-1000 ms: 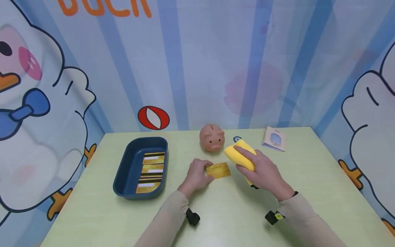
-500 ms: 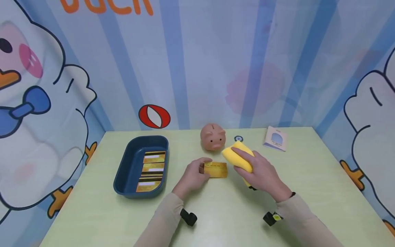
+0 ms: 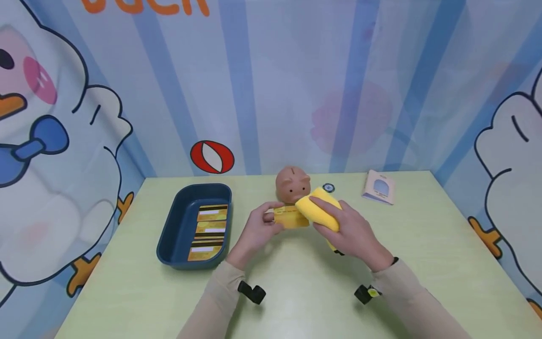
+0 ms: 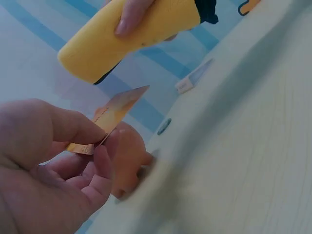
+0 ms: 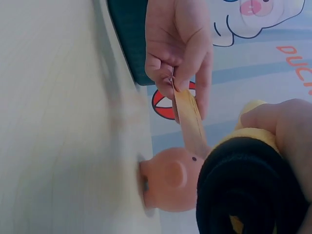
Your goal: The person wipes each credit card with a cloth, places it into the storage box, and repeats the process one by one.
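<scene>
My left hand [image 3: 256, 228] pinches a gold bank card [image 3: 289, 218] between thumb and fingers at its left end. The card is held up off the table, its printed face toward the head camera. My right hand [image 3: 355, 233] grips a folded yellow cloth [image 3: 316, 209], whose dark inner layers [image 5: 243, 170] show in the right wrist view. In the head view the cloth overlaps the card's right end; in the left wrist view, the card [image 4: 117, 112] is just below the cloth [image 4: 122, 39]. Behind the card stands a pink piggy bank [image 3: 291, 181].
A blue tray [image 3: 179, 230] stands at the left, with several gold cards [image 3: 211, 228] along its right side. Toward the back lie a small round chip [image 3: 328, 188] and a pale booklet [image 3: 378, 187]. A printed curtain [image 3: 288, 84] hangs behind the table.
My left hand has raised the card off the table, moving it left and toward the piggy bank. My right hand has brought the cloth left, up to the card's right end.
</scene>
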`<control>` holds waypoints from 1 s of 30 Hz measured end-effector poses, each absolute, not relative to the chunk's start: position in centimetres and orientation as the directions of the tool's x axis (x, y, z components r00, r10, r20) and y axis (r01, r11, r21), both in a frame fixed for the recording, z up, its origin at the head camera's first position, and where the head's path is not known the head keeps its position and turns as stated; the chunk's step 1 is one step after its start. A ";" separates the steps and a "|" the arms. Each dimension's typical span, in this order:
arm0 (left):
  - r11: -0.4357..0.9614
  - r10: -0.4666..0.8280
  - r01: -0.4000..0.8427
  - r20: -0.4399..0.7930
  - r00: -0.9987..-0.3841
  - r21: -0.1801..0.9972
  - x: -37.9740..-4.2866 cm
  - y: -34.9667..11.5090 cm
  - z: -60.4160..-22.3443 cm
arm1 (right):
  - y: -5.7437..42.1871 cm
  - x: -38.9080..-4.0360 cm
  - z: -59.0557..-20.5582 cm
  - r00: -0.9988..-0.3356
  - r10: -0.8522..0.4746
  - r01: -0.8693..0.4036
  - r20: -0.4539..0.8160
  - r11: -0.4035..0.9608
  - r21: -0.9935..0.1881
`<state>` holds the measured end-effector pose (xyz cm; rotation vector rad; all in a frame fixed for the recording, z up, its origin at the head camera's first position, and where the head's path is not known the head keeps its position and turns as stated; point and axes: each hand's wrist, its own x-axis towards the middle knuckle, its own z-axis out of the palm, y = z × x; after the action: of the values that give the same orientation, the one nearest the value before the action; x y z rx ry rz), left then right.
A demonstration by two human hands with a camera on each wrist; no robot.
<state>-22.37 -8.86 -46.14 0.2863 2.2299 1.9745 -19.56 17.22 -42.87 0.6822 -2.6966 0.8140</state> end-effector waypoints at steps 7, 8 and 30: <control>0.117 0.276 0.089 0.054 -0.960 0.989 -21.7 -8.3 -45.1 | 15.7 -19.4 -42.6 -0.828 -0.417 -0.556 0.375 0.699 -0.449; 0.116 0.279 0.087 0.052 -0.959 0.989 -21.5 -8.2 -45.0 | 15.5 -19.3 -42.6 -0.824 -0.425 -0.562 0.375 0.698 -0.444; -0.061 0.323 0.060 0.076 -0.943 0.996 -20.4 -7.0 -43.4 | 13.8 -18.7 -42.5 -0.816 -0.443 -0.553 0.372 0.786 -0.277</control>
<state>-20.44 -6.97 -43.43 0.4188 2.0164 2.1221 -18.70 13.79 -42.52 0.7677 -2.6897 0.5467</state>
